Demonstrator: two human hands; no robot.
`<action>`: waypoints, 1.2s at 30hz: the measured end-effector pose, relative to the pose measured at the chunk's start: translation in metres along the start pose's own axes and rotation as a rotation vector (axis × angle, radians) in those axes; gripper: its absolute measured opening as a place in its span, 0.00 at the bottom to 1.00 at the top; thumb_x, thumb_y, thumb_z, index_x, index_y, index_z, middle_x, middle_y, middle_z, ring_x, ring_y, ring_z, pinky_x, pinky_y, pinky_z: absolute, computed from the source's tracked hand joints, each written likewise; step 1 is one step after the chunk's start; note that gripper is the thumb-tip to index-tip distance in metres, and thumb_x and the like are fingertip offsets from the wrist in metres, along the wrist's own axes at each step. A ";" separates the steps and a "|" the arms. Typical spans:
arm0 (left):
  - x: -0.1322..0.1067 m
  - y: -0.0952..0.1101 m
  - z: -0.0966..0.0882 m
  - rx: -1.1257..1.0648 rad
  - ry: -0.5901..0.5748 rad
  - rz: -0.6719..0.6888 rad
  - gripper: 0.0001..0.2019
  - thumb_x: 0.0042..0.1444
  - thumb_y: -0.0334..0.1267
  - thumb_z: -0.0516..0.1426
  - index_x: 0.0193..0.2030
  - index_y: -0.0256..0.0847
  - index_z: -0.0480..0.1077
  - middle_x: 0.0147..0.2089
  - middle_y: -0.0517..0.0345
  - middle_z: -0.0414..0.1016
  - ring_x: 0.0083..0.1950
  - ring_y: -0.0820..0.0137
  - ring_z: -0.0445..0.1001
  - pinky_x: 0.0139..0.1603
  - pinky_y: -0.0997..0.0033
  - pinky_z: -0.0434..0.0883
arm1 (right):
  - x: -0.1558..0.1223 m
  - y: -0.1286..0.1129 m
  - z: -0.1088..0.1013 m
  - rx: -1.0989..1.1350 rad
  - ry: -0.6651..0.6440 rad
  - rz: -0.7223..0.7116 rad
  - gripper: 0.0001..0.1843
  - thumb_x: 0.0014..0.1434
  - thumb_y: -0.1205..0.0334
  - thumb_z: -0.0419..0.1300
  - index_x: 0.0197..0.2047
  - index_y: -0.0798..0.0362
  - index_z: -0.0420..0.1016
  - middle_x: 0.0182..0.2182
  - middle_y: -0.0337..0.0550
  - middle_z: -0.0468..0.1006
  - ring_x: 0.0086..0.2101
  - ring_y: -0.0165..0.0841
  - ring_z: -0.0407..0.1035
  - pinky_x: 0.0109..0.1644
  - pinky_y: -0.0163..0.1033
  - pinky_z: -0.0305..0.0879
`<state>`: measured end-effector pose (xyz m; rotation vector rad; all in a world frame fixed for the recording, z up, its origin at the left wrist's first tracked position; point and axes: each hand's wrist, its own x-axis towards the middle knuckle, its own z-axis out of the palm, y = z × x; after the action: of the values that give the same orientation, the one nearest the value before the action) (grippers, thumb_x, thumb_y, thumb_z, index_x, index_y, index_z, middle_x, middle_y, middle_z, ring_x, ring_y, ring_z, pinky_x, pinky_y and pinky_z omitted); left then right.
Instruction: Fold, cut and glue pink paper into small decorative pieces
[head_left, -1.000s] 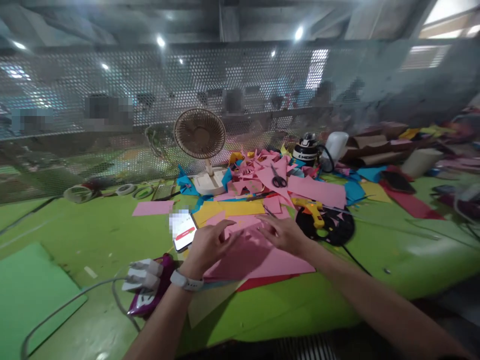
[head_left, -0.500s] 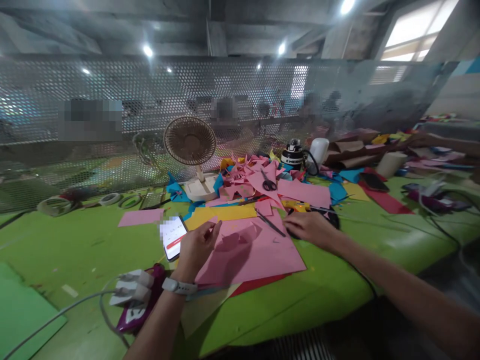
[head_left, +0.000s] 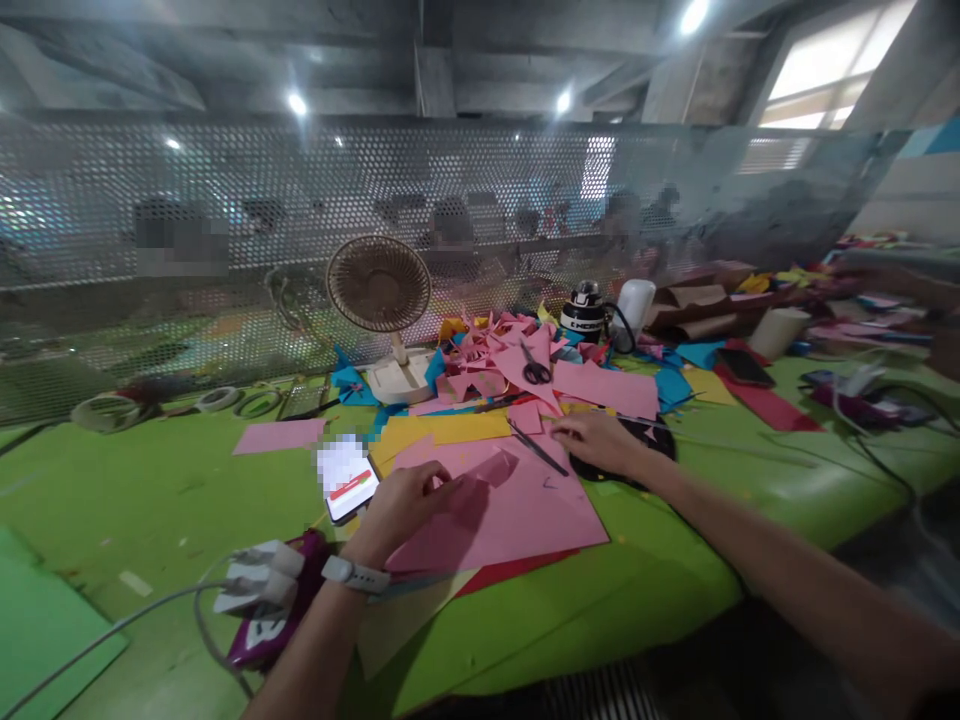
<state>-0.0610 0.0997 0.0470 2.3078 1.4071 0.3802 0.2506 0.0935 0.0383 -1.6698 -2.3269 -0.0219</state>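
Note:
A large pink paper sheet [head_left: 510, 510] lies on the green table [head_left: 172, 480] in front of me, with a folded flap near its top. My left hand [head_left: 405, 505], a white band on its wrist, rests on the sheet's left edge with the fingers stretched along the paper. My right hand [head_left: 600, 440] lies low at the sheet's top right corner, fingers extended to the left. It sits over a black round object [head_left: 645, 445], close to a thin dark stick [head_left: 536, 447]. Neither hand visibly holds anything.
A phone [head_left: 347, 478] lies left of the sheet. A purple device [head_left: 274, 620] with white plugs and a cable sits near my left wrist. Behind are a small fan [head_left: 380, 285], scissors [head_left: 535, 365] on paper scraps, tape rolls [head_left: 109, 410] and a perforated screen [head_left: 225, 200].
My right hand drew back from the middle of the sheet to its top right corner. My left hand shifted down along the sheet's left edge. The view tilted slightly.

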 end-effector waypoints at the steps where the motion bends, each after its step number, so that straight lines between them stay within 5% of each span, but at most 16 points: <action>1: 0.000 -0.001 -0.001 -0.005 0.003 0.004 0.23 0.56 0.58 0.45 0.31 0.42 0.70 0.21 0.59 0.70 0.21 0.71 0.66 0.22 0.75 0.52 | 0.010 -0.005 0.002 -0.014 -0.013 -0.003 0.13 0.61 0.61 0.50 0.38 0.51 0.76 0.35 0.43 0.79 0.37 0.33 0.71 0.39 0.34 0.62; 9: 0.000 -0.008 -0.003 -0.099 -0.064 0.010 0.19 0.57 0.52 0.46 0.29 0.41 0.68 0.20 0.60 0.71 0.22 0.70 0.68 0.23 0.75 0.56 | 0.064 -0.018 0.019 -0.104 0.000 0.122 0.13 0.60 0.63 0.49 0.38 0.54 0.75 0.38 0.49 0.78 0.38 0.36 0.71 0.37 0.34 0.60; 18: -0.001 -0.008 -0.006 -0.010 -0.036 0.011 0.20 0.56 0.54 0.47 0.27 0.40 0.68 0.23 0.59 0.71 0.23 0.72 0.65 0.23 0.75 0.53 | 0.093 0.020 -0.005 -0.119 0.069 0.341 0.15 0.58 0.64 0.48 0.39 0.54 0.75 0.38 0.49 0.79 0.38 0.36 0.71 0.34 0.34 0.58; 27: -0.002 -0.008 -0.007 -0.080 -0.122 -0.033 0.22 0.51 0.59 0.50 0.30 0.40 0.70 0.23 0.59 0.71 0.21 0.73 0.64 0.19 0.76 0.52 | 0.045 -0.019 0.013 -0.019 -0.108 0.150 0.15 0.53 0.49 0.56 0.31 0.51 0.74 0.30 0.43 0.78 0.31 0.35 0.70 0.30 0.34 0.56; 32: -0.002 -0.013 -0.004 -0.241 -0.224 -0.076 0.21 0.52 0.58 0.49 0.31 0.40 0.69 0.25 0.59 0.73 0.18 0.74 0.65 0.18 0.76 0.57 | 0.023 -0.026 0.025 -0.018 -0.126 0.128 0.05 0.52 0.62 0.55 0.31 0.53 0.71 0.34 0.47 0.76 0.35 0.36 0.70 0.31 0.34 0.56; 36: -0.003 -0.016 -0.003 -0.249 -0.212 -0.058 0.20 0.52 0.56 0.49 0.30 0.40 0.69 0.25 0.59 0.74 0.18 0.74 0.66 0.18 0.76 0.58 | 0.015 -0.016 0.016 0.048 -0.117 0.156 0.04 0.51 0.63 0.54 0.28 0.53 0.69 0.27 0.44 0.76 0.30 0.36 0.70 0.29 0.35 0.57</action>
<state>-0.0764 0.1048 0.0422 2.0369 1.2446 0.2674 0.2277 0.1048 0.0287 -1.8691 -2.2515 0.1663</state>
